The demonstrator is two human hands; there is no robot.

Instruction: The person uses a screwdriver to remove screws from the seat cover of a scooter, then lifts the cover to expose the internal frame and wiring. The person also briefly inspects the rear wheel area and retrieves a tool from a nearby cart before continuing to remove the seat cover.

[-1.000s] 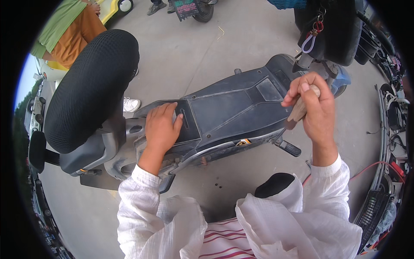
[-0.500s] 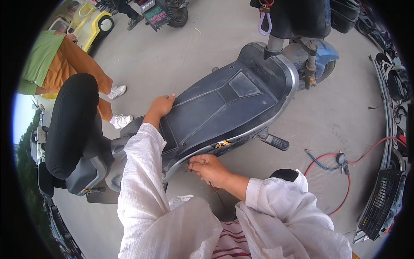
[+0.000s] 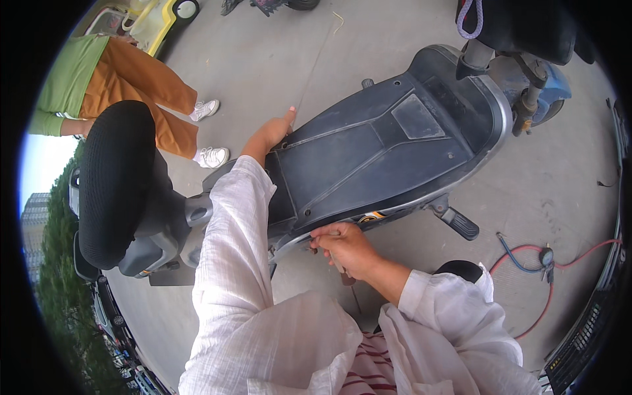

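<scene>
A scooter's dark grey footboard [image 3: 355, 151] lies across the middle, dusty, with several screw holes. My left hand [image 3: 268, 133] is at its far edge by the seat end, one finger stretched out and the others curled at the edge, partly hidden. On the near side, below the silver side trim [image 3: 296, 245], my right hand [image 3: 349, 250] is closed around a slim tool with a reddish-brown handle [image 3: 347, 278]. The handle hangs below the palm. The tool's tip is hidden, so its exact kind does not show.
A black-covered seat [image 3: 115, 184] rises at the left, with a person in orange trousers [image 3: 135, 82] behind it. A footrest [image 3: 461, 224] juts out on the near side. An air hose with a gauge [image 3: 546, 257] lies on the ground at the right. A yellow vehicle [image 3: 155, 26] stands far back.
My view has turned left, so the scooter sits further right and higher. Both hands stay at the same parts of it. The tool handle under my right hand shows more plainly.
</scene>
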